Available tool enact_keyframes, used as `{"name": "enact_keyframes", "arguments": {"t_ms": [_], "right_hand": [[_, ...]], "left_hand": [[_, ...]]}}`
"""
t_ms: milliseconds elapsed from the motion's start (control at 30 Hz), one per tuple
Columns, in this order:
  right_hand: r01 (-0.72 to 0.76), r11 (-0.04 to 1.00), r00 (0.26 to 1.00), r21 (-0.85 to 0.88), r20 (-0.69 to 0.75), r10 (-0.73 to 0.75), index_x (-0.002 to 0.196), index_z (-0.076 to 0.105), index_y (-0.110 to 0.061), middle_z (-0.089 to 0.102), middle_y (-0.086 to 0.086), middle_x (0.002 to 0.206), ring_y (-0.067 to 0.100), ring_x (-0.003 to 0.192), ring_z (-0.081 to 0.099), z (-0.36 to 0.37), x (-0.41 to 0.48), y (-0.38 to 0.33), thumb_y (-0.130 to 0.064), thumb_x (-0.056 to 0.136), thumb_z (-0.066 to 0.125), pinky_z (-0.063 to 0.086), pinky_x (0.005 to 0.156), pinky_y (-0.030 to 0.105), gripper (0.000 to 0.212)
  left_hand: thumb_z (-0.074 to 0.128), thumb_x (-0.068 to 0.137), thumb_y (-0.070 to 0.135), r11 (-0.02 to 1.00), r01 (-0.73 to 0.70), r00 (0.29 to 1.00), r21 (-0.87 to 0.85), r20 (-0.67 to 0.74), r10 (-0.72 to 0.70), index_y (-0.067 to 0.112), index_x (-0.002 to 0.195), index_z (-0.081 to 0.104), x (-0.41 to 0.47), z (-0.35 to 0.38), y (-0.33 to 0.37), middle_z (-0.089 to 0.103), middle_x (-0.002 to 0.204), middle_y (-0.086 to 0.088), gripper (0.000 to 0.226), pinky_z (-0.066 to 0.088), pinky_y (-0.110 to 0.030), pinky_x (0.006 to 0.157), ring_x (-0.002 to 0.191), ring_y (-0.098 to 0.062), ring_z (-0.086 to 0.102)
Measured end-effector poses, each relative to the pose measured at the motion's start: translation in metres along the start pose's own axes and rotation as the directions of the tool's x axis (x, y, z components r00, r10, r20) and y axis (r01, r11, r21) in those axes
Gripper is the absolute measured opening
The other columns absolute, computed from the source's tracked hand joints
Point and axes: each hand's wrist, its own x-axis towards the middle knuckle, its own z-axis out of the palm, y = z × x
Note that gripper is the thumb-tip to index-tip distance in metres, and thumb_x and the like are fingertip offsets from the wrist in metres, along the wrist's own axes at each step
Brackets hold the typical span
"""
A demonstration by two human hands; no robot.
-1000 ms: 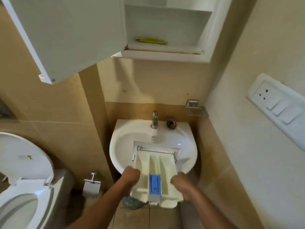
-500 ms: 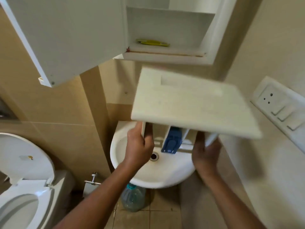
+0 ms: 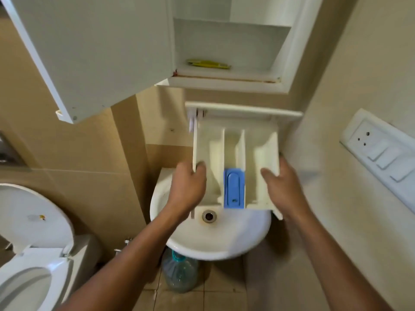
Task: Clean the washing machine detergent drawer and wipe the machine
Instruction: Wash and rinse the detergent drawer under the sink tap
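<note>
Down on the floor tiles, a clear water bottle with a green cap stands under the front rim of the sink. Off to the left, a white toilet with its lid up. Two bare forearms reach up from the bottom of the view, and both are busy.

The left hand grips the left wall of the detergent drawer, thumb hooked over the edge into the left compartment, the other fingers out of sight behind it. The right hand clamps the right wall the same way, thumb lying inside the right compartment and fingers wrapped round the outside.

The drawer is up in the air, held over the back half of the sink. It is tipped so that its open side faces the camera. Its low end hangs just above the drain, which shows a rusty ring. Three compartments show, and the blue insert sits at the low end of the middle one. The drawer's front panel is at the top, farthest away, edge on.

Beyond that is beige tiled wall. On the right wall there is a white switch panel. Overhead, a white cabinet door hangs open, and a yellow object lies near the front edge of the cabinet shelf; what it is I cannot tell.
</note>
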Motion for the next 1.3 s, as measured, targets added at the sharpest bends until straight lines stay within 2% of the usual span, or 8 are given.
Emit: {"name": "enact_keyframes", "arguments": {"t_ms": [167, 267, 367, 667, 833, 933, 1033, 1300], "right_hand": [[0.239, 0.969, 0.889, 0.065, -0.416, -0.192, 0.124, 0.056, 0.005, 0.067, 0.009, 0.114, 0.012, 0.106, 0.064, 0.022, -0.039, 0.016, -0.022, 0.098, 0.054, 0.045, 0.092, 0.017, 0.038], [-0.352, 0.936, 0.933, 0.017, 0.084, 0.349, 0.117, 0.061, 0.004, 0.07, 0.015, 0.103, 0.027, 0.096, 0.067, 0.057, -0.06, 0.081, -0.006, 0.094, 0.053, 0.046, 0.076, 0.023, 0.027], [-0.558, 0.753, 0.587, -0.347, 0.477, 0.655, 0.108, 0.061, -0.005, 0.064, 0.007, 0.086, 0.018, 0.076, 0.06, 0.069, -0.084, 0.112, -0.003, 0.092, 0.044, 0.044, 0.059, 0.023, 0.023], [-0.068, 0.997, 0.996, -0.044, 0.061, 0.071, 0.121, 0.058, -0.022, 0.065, -0.004, 0.108, 0.019, 0.103, 0.064, 0.007, -0.007, 0.005, -0.015, 0.087, 0.052, 0.05, 0.088, 0.031, 0.035], [0.411, 0.91, 0.836, 0.051, -0.419, -0.354, 0.127, 0.055, -0.012, 0.062, -0.004, 0.11, 0.007, 0.1, 0.063, 0.01, -0.03, -0.015, -0.018, 0.096, 0.052, 0.045, 0.093, 0.017, 0.032], [-0.097, 0.994, 0.991, 0.04, -0.084, 0.1, 0.121, 0.059, 0.001, 0.066, 0.009, 0.11, 0.028, 0.099, 0.063, 0.058, -0.049, 0.061, -0.01, 0.091, 0.053, 0.047, 0.089, 0.02, 0.033], [-0.537, 0.79, 0.673, -0.295, 0.415, 0.612, 0.108, 0.061, -0.003, 0.063, 0.007, 0.084, 0.022, 0.074, 0.06, 0.079, -0.077, 0.116, -0.003, 0.088, 0.046, 0.049, 0.067, 0.028, 0.025], [-0.178, 0.982, 0.964, -0.059, 0.191, 0.186, 0.108, 0.061, -0.025, 0.064, -0.011, 0.091, 0.014, 0.087, 0.062, 0.028, -0.023, 0.023, -0.002, 0.09, 0.05, 0.045, 0.068, 0.024, 0.032]], "left_hand": [[0.045, 0.1, 0.008, 0.89, -0.44, 0.888, 0.123, -0.091, 0.451, 0.012, 0.086, 0.052, -0.011, -0.003, 0.0, 0.047, 0.059, 0.008, 0.016, 0.034, -0.016, 0.046, 0.048, -0.008, 0.045], [0.045, 0.098, 0.008, 0.943, 0.119, 0.992, 0.311, 0.012, -0.129, 0.016, 0.101, 0.058, -0.022, 0.013, -0.081, 0.065, 0.087, -0.001, 0.015, 0.049, -0.023, 0.064, 0.074, -0.012, 0.061], [0.042, 0.099, 0.007, 0.708, 0.555, 0.766, 0.437, 0.064, -0.64, -0.006, 0.125, 0.057, -0.036, 0.019, -0.132, 0.063, 0.126, -0.023, 0.033, 0.051, -0.035, 0.082, 0.088, -0.022, 0.052], [0.044, 0.097, 0.009, 0.993, 0.019, 0.997, 0.121, -0.076, -0.009, 0.0, 0.08, 0.059, -0.006, -0.005, -0.006, 0.055, 0.063, -0.002, 0.024, 0.036, -0.021, 0.044, 0.05, -0.01, 0.047], [0.046, 0.098, 0.004, 0.841, -0.526, 0.813, 0.126, -0.215, 0.541, 0.023, 0.077, 0.046, -0.02, -0.013, 0.011, 0.042, 0.056, 0.013, 0.028, 0.032, -0.017, 0.042, 0.046, -0.007, 0.043], [0.046, 0.095, 0.006, 0.959, -0.036, 0.997, 0.282, -0.056, 0.054, 0.008, 0.095, 0.058, -0.019, 0.001, -0.07, 0.065, 0.079, -0.003, 0.013, 0.051, -0.023, 0.059, 0.064, -0.01, 0.058], [0.047, 0.099, 0.009, 0.734, 0.452, 0.813, 0.506, 0.105, -0.573, 0.011, 0.076, 0.048, -0.034, 0.008, -0.128, 0.064, 0.098, -0.011, 0.023, 0.053, -0.032, 0.08, 0.079, -0.016, 0.056], [0.046, 0.098, 0.01, 0.946, 0.113, 0.993, 0.304, -0.018, -0.113, 0.007, 0.076, 0.054, -0.01, -0.008, -0.041, 0.062, 0.074, -0.008, 0.024, 0.043, -0.025, 0.044, 0.059, -0.016, 0.054]]}}
